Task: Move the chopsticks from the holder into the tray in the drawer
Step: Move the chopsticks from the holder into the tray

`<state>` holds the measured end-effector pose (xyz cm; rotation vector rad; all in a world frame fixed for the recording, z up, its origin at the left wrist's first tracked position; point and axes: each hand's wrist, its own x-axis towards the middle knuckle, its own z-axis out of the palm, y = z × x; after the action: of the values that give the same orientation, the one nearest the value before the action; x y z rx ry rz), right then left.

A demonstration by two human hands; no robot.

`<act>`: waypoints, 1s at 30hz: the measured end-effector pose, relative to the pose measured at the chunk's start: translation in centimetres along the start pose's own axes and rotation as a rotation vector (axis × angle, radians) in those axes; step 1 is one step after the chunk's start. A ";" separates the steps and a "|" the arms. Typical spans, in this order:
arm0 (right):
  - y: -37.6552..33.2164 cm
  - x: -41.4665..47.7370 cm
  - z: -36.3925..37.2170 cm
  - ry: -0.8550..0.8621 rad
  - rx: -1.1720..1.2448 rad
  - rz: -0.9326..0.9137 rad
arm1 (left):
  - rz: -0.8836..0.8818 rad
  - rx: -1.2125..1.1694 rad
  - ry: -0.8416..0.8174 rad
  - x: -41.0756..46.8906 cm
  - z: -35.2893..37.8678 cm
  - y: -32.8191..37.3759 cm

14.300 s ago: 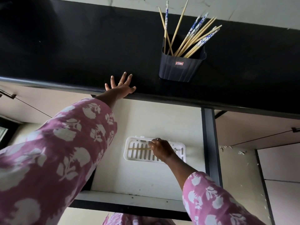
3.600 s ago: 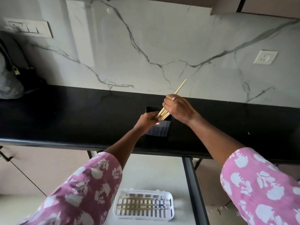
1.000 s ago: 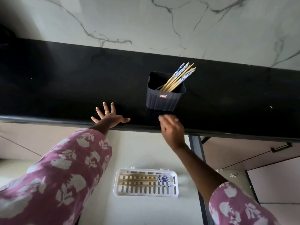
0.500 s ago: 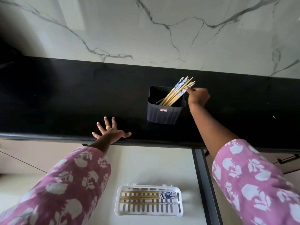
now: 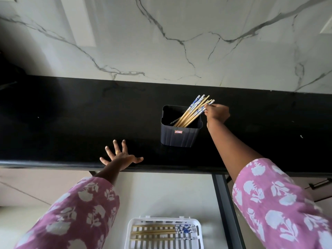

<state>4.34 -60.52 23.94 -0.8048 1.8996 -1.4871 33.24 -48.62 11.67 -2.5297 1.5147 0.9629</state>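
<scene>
A dark ribbed holder [image 5: 180, 136] stands on the black counter [image 5: 71, 123]. Several wooden chopsticks [image 5: 193, 112] with blue-and-white tops lean out of it to the right. My right hand [image 5: 217, 113] is at their upper ends, fingertips pinched on the top of one chopstick. My left hand [image 5: 120, 156] lies flat with spread fingers on the counter's front edge, left of the holder. Below, in the open drawer [image 5: 161, 194], a white slotted tray [image 5: 133, 232] holds several chopsticks [image 5: 161, 230] lying side by side.
A marble-patterned wall [image 5: 161, 42] rises behind the counter. A dark vertical cabinet divider [image 5: 226, 209] runs down to the right of the drawer. A cabinet handle [image 5: 319, 184] shows at the far right.
My right hand rose from the counter's front edge to the chopstick tops beside the holder and closed its fingertips there. My left hand stayed flat on the counter.
</scene>
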 end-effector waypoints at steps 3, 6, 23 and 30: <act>-0.7 -0.4 -0.9 0.050 0.025 -0.049 | 0.007 -0.004 0.024 0.1 0.1 -0.2; -1.8 -1.1 -2.4 0.121 0.073 -0.099 | 0.031 -0.020 0.059 -0.2 0.2 -0.4; -4.8 -10.7 -10.0 0.149 0.708 -0.017 | 0.539 -1.127 0.059 -12.0 -2.9 9.3; -1.0 -14.5 -12.3 0.055 0.884 0.393 | 0.395 -1.745 -0.038 -15.5 -4.8 11.8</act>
<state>4.50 -42.05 28.63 0.0180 1.1221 -1.8333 20.91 -44.18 26.88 -2.6286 1.2621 3.5121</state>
